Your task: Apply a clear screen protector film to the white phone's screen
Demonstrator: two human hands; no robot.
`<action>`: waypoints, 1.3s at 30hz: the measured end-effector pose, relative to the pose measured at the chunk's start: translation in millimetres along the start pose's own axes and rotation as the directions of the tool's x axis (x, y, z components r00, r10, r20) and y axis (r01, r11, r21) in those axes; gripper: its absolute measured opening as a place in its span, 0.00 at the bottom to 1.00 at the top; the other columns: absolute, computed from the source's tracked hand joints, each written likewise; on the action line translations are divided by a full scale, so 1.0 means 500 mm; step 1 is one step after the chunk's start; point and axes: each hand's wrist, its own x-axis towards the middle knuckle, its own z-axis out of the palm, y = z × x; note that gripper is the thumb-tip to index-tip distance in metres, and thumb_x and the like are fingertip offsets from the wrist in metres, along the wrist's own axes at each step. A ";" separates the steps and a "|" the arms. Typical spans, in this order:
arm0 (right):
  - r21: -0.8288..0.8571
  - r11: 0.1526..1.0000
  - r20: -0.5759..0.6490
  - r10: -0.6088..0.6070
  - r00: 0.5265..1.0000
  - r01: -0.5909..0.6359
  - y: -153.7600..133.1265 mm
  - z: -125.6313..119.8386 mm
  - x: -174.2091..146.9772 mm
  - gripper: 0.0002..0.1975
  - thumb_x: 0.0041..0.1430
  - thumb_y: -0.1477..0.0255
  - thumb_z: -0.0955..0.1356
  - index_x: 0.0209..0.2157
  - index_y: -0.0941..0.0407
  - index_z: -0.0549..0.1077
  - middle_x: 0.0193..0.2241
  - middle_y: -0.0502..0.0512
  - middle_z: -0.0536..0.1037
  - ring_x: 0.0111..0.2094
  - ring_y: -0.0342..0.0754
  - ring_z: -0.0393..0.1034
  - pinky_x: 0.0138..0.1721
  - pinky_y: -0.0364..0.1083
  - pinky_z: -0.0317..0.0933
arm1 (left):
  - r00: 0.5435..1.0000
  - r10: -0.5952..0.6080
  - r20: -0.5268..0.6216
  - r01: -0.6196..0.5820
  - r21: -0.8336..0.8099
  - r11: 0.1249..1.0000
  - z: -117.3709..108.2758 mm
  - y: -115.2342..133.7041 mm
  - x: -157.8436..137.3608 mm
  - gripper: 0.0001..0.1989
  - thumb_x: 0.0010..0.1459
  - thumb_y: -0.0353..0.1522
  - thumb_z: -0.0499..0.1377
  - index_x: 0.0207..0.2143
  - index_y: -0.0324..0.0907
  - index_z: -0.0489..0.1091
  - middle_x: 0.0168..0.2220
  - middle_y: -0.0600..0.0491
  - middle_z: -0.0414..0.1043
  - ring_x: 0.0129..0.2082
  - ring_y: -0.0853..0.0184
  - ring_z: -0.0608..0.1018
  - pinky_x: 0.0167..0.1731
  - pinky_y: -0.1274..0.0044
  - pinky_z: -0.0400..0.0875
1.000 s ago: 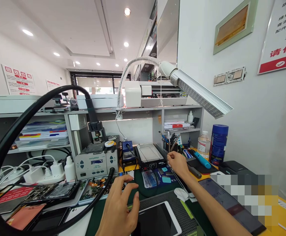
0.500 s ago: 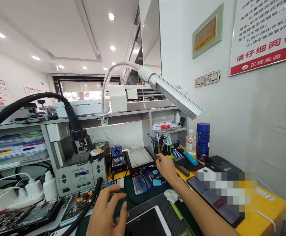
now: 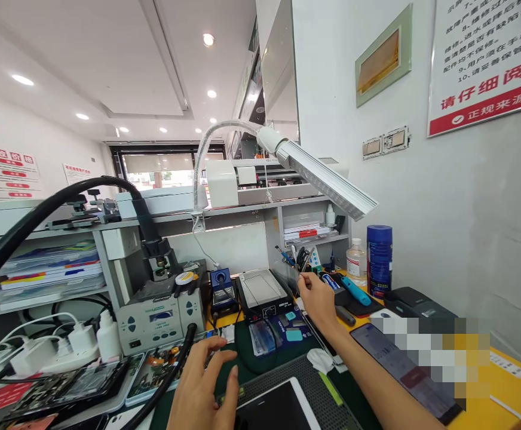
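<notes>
Shop room, head view: white wall (image 3: 466,239) to the right, a grey shelf (image 3: 224,215) behind, and a bar lamp (image 3: 325,179) angled over the bench.
Bench top: dark green cover (image 3: 287,348), with a grey control box (image 3: 162,322) to the left and a phone (image 3: 397,358) to the right.
Right hand (image 3: 318,301): arm stretched forward, thumb and fingers drawn together at a greyish flat piece (image 3: 291,278), just beside the flat box with a dial (image 3: 260,286) and in front of the tool cup's pens (image 3: 302,258); could not tell whether it gripped the piece.
Left hand (image 3: 204,385): fingers spread and slightly curled, nothing held, beside the tablet's left side.
Step, judged: handling at arm's length on the far bench; the left hand seemed idle.
Next move, judged: called for a narrow pinch and a path clear of the pens and box edge.
Tablet (image 3: 269,409): lay face up on a grey mat (image 3: 336,418), near the person; white border, dark glossy screen, no crack made out; lower part cut off by the frame.
</notes>
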 end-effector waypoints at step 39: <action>0.710 0.442 0.641 -0.083 0.763 -0.548 -0.207 -0.055 -0.128 0.19 0.52 0.57 0.78 0.36 0.58 0.79 0.36 0.60 0.83 0.25 0.45 0.72 0.27 0.46 0.71 | 0.866 -0.444 0.230 0.473 -0.664 0.579 -0.048 0.019 0.057 0.24 0.55 0.50 0.67 0.41 0.38 0.80 0.40 0.44 0.81 0.35 0.60 0.80 0.37 0.71 0.77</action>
